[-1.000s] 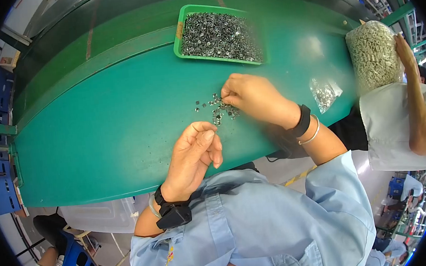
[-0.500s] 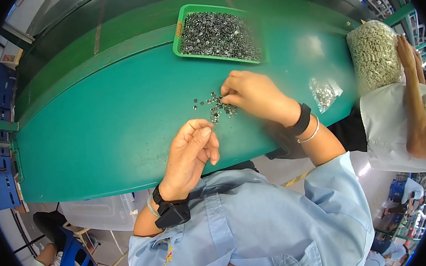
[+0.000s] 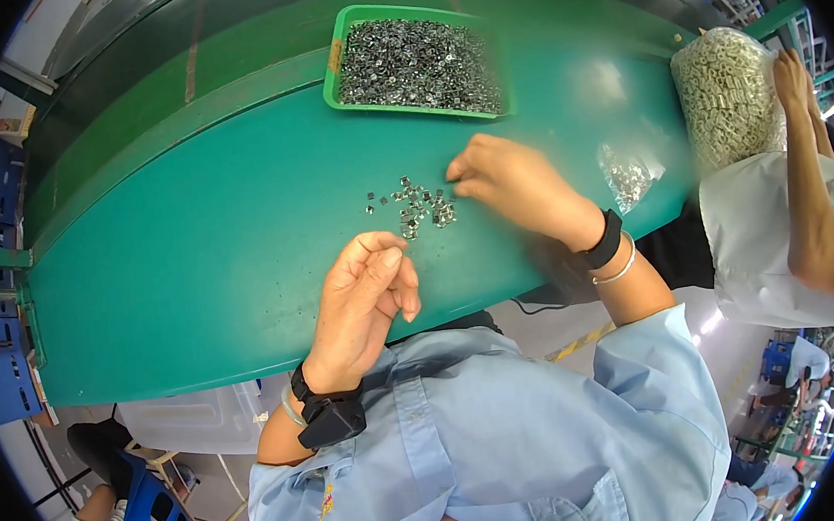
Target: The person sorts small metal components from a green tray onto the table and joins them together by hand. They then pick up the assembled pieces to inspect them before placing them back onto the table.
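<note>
A small pile of tiny silvery metal parts (image 3: 413,207) lies on the green table (image 3: 192,259). My right hand (image 3: 519,189), blurred, hovers just right of the pile with thumb and fingertips pinched together; anything between them is too small to see. My left hand (image 3: 366,299) rests at the table's near edge below the pile, with its fingers curled over the palm and hiding what is inside. Both wrists carry black bands.
A green tray (image 3: 337,56) full of the same metal parts stands at the back. A small clear bag of parts (image 3: 628,177) lies right of my right hand. At far right, a co-worker's arm (image 3: 809,200) rests by a large bag of pale parts (image 3: 723,99).
My right hand has lifted off the pile and shifted slightly right. My left hand has stayed at the table edge, barely moving.
</note>
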A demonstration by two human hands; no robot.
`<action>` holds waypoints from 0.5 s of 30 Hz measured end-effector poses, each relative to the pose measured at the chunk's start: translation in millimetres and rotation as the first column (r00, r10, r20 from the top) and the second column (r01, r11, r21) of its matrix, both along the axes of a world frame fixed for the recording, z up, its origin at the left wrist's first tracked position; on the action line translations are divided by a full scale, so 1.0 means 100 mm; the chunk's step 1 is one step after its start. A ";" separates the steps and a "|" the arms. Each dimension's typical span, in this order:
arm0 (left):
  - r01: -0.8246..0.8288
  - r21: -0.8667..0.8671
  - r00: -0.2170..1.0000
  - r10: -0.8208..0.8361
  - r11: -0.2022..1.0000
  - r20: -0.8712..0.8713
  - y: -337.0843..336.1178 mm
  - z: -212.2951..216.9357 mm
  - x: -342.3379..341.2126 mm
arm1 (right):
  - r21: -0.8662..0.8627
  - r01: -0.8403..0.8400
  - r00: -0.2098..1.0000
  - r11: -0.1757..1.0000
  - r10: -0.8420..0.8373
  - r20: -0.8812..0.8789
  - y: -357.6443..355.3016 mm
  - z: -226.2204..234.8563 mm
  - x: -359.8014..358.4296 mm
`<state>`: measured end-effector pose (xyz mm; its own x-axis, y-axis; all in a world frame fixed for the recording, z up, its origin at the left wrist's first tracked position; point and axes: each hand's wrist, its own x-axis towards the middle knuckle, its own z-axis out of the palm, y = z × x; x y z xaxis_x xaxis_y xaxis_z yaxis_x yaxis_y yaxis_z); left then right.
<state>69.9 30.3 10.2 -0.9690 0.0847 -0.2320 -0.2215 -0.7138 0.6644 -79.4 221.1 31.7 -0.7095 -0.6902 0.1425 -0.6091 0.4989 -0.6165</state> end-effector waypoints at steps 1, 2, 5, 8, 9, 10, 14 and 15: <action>0.007 0.006 1.000 -0.007 1.000 -0.003 -0.01 0.00 0.00 | 0.047 -0.027 0.999 0.999 0.029 -0.043 -0.01 0.01 0.02; 0.013 0.011 1.000 -0.013 1.000 -0.005 -0.01 0.00 0.00 | 0.095 -0.052 0.995 0.994 0.060 -0.084 -0.01 0.02 0.04; 0.016 0.006 1.000 -0.016 1.000 -0.003 0.00 0.00 -0.02 | 0.152 -0.086 0.986 0.985 0.106 -0.130 0.02 0.01 0.06; 0.015 -0.007 1.000 -0.015 1.000 -0.007 0.01 0.00 -0.01 | 0.169 -0.114 0.980 0.979 0.138 -0.140 0.05 -0.01 0.08; 0.016 -0.016 1.000 -0.016 1.000 -0.014 0.01 0.00 -0.01 | 0.105 -0.084 0.991 0.991 0.094 -0.091 0.06 0.00 0.10; 0.016 -0.025 1.000 -0.016 1.000 -0.022 0.02 0.00 -0.01 | 0.042 -0.051 0.998 0.998 0.053 -0.039 0.07 0.01 0.14; -0.012 -0.189 1.000 0.011 0.982 -0.006 0.11 0.09 -0.03 | -0.193 -0.002 0.986 0.981 0.033 0.161 0.01 0.14 0.33; -0.023 -0.191 1.000 0.023 0.981 -0.004 0.14 0.12 -0.04 | -0.276 0.019 0.971 0.961 0.049 0.234 -0.02 0.16 0.39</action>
<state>66.0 44.8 22.3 -0.9707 0.0170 -0.2396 -0.2049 -0.5788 0.7893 -40.7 218.7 48.1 -0.7357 -0.6589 0.1570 -0.4352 0.2822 -0.8550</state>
